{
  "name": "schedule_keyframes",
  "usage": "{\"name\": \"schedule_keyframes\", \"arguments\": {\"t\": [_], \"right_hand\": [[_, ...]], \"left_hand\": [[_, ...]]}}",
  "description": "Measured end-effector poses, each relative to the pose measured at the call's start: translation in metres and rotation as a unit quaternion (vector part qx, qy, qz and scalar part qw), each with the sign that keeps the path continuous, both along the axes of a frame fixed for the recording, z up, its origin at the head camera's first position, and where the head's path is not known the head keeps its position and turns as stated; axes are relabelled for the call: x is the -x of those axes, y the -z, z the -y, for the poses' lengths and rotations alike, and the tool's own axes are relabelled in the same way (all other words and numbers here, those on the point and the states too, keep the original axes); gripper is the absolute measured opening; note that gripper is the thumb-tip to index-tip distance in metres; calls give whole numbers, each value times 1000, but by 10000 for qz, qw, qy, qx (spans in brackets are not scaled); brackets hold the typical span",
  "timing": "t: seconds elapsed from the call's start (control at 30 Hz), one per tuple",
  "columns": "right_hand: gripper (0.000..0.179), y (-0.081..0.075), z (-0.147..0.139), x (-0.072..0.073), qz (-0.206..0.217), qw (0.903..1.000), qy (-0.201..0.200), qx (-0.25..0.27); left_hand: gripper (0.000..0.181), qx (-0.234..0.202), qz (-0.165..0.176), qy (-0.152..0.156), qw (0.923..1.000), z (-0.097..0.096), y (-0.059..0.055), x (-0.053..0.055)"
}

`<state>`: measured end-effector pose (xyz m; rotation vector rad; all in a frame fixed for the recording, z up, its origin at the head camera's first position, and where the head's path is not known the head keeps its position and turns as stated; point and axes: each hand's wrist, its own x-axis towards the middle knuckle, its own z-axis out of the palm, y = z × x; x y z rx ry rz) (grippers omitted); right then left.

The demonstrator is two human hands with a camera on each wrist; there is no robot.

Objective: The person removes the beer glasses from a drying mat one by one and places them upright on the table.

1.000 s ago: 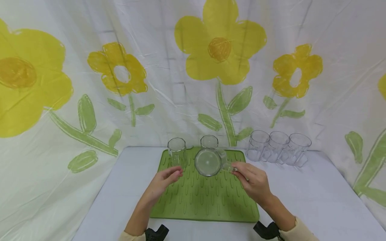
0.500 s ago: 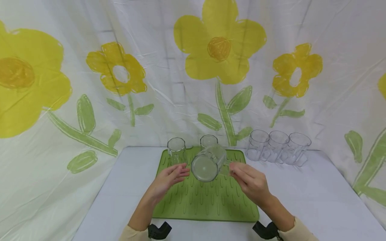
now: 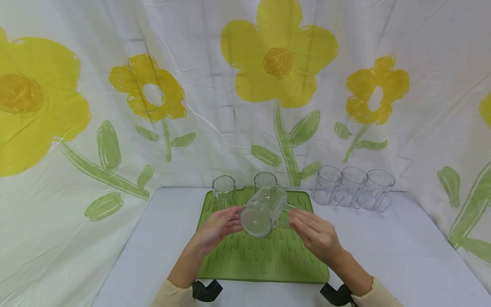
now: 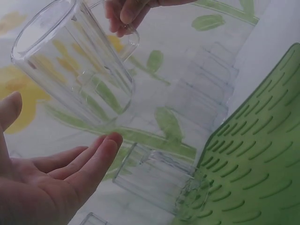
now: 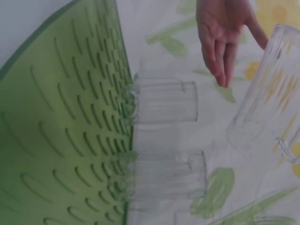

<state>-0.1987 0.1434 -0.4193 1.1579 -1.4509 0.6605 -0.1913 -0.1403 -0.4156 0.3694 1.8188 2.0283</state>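
Observation:
A clear glass mug [image 3: 262, 211] hangs tilted above the green mat, its round end pointing down toward the left hand. The right hand [image 3: 318, 234] pinches its handle; in the left wrist view those fingers [image 4: 129, 14] are curled at the handle. Beside the mug's lower end is the left hand [image 3: 218, 228], fingers extended and palm facing the glass. A small gap shows between the left fingertips [image 4: 112, 138] and the mug in the left wrist view. Two more glass mugs, one at left [image 3: 224, 189] and one in the middle [image 3: 264, 180], stand at the mat's back edge.
The green ridged mat [image 3: 264, 264] lies on a white table [image 3: 153, 238]. Three clear mugs [image 3: 353, 187] stand in a close row at the back right. A white curtain [image 3: 207, 140] with yellow flowers hangs behind the table.
The held mug has tilted further and its round end has moved down and left. The left hand has moved right, close to it, with fingers extended. The right hand keeps the handle.

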Motion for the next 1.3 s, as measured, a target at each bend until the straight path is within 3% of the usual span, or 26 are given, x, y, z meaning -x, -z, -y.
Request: {"name": "schedule_keyframes", "arguments": {"t": [0.23,0.47,0.7,0.87,1.3], "right_hand": [[25,-6,4,-3,-262,9996,39,-125],[25,-5,6,-5,-340,9991,85,-255],[24,-1,7,-6,-340,9987,-2,-368],[23,0,7,-7,-396,9981,33,-466],[23,3,5,-9,-411,9961,235,-740]], "left_hand": [[74,-188,256,96,9995,-5,-3,2],[47,-668,435,406,9960,-6,-3,2],[73,-745,705,663,9925,-10,-3,1],[76,-892,905,812,9886,-11,-3,1],[73,-867,1364,633,9848,-14,-2,1]]}}
